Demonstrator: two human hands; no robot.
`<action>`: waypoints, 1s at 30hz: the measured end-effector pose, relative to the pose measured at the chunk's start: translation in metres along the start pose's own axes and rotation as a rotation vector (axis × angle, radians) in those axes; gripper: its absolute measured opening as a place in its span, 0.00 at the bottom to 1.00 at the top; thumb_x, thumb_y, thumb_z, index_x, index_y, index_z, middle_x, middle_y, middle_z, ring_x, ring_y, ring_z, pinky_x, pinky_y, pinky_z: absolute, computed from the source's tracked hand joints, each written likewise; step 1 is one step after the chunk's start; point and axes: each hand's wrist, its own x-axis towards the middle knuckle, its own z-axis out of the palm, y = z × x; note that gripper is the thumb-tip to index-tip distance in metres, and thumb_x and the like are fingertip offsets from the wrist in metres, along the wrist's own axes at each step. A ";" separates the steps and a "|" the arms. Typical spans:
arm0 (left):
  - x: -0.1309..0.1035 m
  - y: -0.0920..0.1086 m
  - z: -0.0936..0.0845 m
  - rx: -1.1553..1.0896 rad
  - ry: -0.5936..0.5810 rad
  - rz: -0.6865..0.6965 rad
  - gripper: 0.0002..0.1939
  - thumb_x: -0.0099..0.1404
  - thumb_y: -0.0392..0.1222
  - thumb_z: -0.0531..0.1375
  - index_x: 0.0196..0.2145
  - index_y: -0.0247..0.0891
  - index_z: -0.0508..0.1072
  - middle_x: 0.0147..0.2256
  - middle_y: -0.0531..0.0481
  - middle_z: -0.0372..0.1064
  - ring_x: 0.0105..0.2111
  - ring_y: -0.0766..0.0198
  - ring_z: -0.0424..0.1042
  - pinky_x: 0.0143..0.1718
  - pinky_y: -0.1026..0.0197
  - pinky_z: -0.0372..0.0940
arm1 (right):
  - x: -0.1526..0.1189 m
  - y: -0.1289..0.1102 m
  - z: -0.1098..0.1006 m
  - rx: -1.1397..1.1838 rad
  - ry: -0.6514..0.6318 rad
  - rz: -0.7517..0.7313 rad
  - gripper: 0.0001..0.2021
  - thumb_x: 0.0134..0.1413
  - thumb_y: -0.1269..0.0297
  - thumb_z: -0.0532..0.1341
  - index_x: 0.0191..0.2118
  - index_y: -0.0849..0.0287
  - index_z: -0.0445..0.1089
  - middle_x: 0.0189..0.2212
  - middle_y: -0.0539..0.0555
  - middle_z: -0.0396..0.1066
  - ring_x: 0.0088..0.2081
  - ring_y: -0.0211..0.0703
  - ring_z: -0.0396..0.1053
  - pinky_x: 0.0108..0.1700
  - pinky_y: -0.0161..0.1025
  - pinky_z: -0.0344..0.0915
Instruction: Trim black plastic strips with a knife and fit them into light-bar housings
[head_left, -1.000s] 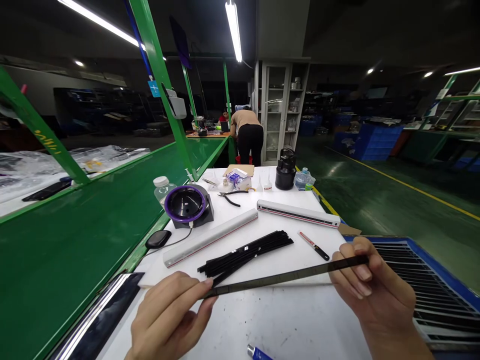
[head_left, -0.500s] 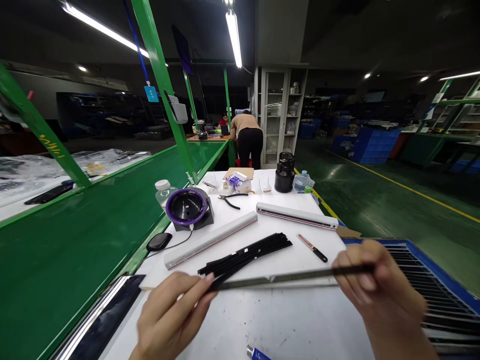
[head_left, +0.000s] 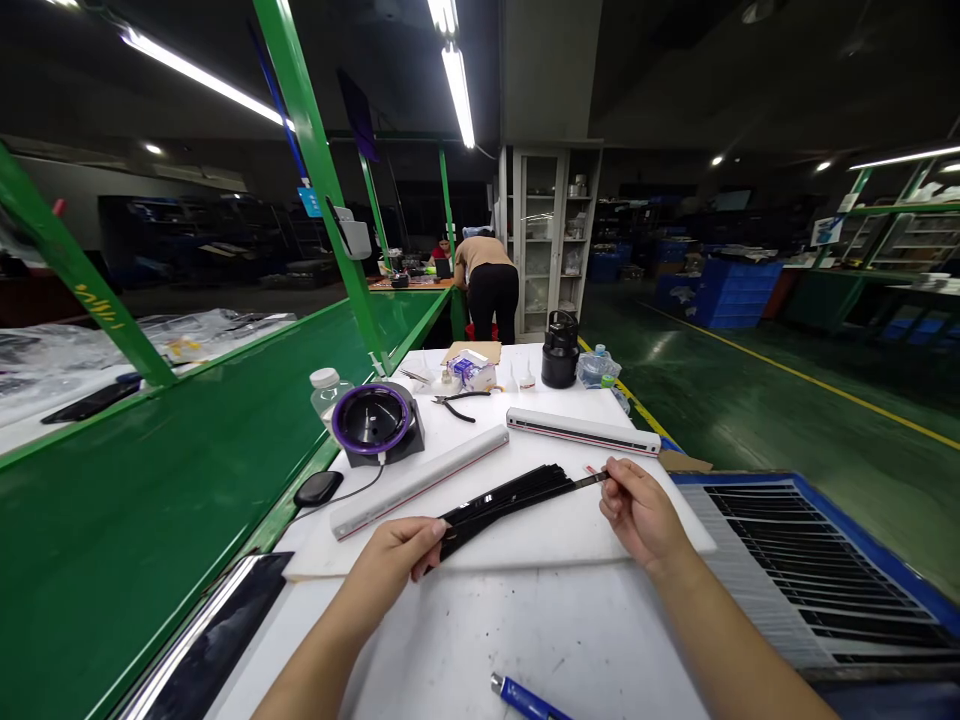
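A thin black strip (head_left: 589, 482) is stretched over a pile of similar black strips (head_left: 517, 490) on the white foam board. My right hand (head_left: 637, 508) pinches its right end between thumb and fingers. At the lower left end of the strips, my left hand (head_left: 405, 552) is closed in a pinch on the same strip, as far as I can see. Behind the pile lie two long white bars with red lines, a left one (head_left: 420, 482) and a right one (head_left: 581, 430). My right hand mostly hides the small knife; only its reddish end shows.
A purple-rimmed round device (head_left: 373, 418) stands at the left, near a black puck-like object (head_left: 318, 487). Pliers (head_left: 459, 404) and a black canister (head_left: 560, 350) sit farther back. A blue-barrelled tool (head_left: 529, 697) lies in front. At right, a blue-edged tray (head_left: 806, 490) holds several dark strips. Another person bends over beyond.
Both hands have moved away from me with the strip, bringing it from in front of the pile to over it. My right hand has also shifted left, covering the knife.
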 end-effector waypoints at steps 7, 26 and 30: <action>-0.003 0.000 -0.002 -0.443 -0.152 -0.022 0.24 0.60 0.55 0.62 0.17 0.35 0.62 0.15 0.57 0.50 0.18 0.72 0.45 0.21 0.65 0.42 | -0.004 0.006 0.003 0.100 -0.099 0.094 0.17 0.40 0.59 0.76 0.27 0.59 0.68 0.16 0.44 0.59 0.16 0.28 0.51 0.16 0.26 0.50; -0.023 0.015 0.009 0.839 0.274 0.712 0.16 0.65 0.42 0.59 0.50 0.40 0.71 0.42 0.44 0.73 0.43 0.55 0.71 0.47 0.52 0.67 | -0.011 0.013 0.004 -0.423 -0.246 -0.075 0.15 0.49 0.53 0.72 0.28 0.60 0.72 0.22 0.52 0.70 0.20 0.35 0.64 0.31 0.36 0.66; -0.027 0.015 0.026 0.887 0.173 0.750 0.21 0.64 0.38 0.58 0.55 0.41 0.66 0.45 0.43 0.72 0.45 0.55 0.71 0.45 0.51 0.67 | -0.019 0.017 0.009 -0.467 -0.368 -0.039 0.13 0.50 0.55 0.71 0.30 0.60 0.74 0.24 0.54 0.71 0.23 0.40 0.68 0.30 0.38 0.68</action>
